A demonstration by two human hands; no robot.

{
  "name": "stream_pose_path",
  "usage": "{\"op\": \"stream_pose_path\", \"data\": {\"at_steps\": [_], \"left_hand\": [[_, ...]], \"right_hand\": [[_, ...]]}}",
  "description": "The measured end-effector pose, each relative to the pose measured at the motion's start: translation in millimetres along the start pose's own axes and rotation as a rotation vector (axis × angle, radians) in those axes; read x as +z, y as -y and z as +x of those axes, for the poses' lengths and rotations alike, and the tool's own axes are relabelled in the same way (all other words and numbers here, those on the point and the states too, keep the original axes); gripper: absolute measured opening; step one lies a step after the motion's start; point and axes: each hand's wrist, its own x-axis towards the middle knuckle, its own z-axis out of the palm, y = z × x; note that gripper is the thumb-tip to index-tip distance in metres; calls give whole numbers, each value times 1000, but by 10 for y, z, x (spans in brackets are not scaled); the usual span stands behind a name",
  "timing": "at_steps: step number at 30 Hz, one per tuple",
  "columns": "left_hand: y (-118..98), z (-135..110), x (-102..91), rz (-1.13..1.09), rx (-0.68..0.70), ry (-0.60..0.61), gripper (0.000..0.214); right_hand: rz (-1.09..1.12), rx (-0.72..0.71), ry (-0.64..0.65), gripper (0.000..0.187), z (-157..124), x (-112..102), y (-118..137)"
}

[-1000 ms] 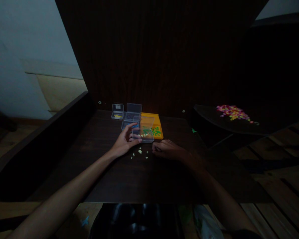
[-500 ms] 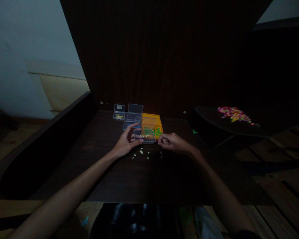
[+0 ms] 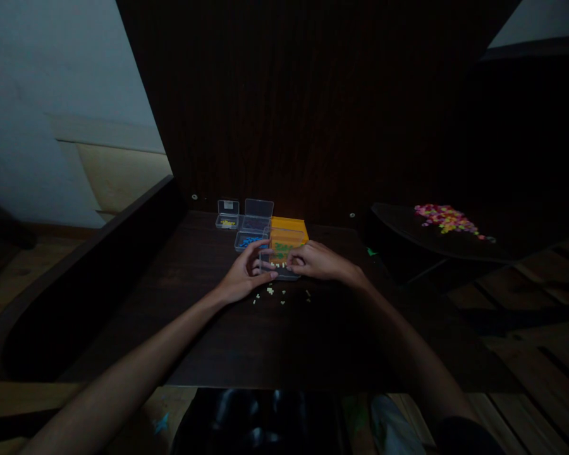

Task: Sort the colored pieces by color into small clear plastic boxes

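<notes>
My left hand (image 3: 243, 275) grips the left side of a clear plastic box (image 3: 291, 275), thumb at the front and fingers behind. A few cream pieces (image 3: 277, 265) lie in the box, whose transparent lid stands raised. Over its right part is my right hand (image 3: 318, 260), fingers pinched together; whatever they hold is hidden. Several small cream pieces (image 3: 270, 291) are scattered on the dark table in front. Directly behind, an orange box (image 3: 289, 223) with green pieces (image 3: 281, 248) shows through the clear lid.
Behind my left hand stands an open clear box with blue pieces (image 3: 250, 241). Farther back is a smaller open box with yellow pieces (image 3: 227, 222). A multicoloured pile of small pieces (image 3: 448, 218) lies on a dark ledge (image 3: 393, 222) at right. A dark panel (image 3: 275, 114) rises behind the table.
My right hand has moved left, from beside the clear box to over it. The box has tilted or shifted slightly toward me, its raised lid now in front of the green pieces.
</notes>
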Motion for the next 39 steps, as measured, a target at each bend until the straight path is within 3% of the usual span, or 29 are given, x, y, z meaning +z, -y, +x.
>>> {"op": "stream_pose_path", "data": {"at_steps": [14,23,31,39], "left_hand": [[7,15,-14,-16,-3,-10,73],[-15,16,-11,0,4,-5,71],[-37,15,-8,-1,-7,-16,71],[1,24,-33,22,16,-10,71]], "right_hand": [[-28,10,-7,18,-30,-37,-9],[75,68,-147,23,-373,-104,-120],[161,87,159,37,-598,194,-250],[191,86,187,23,-607,310,-263]]}}
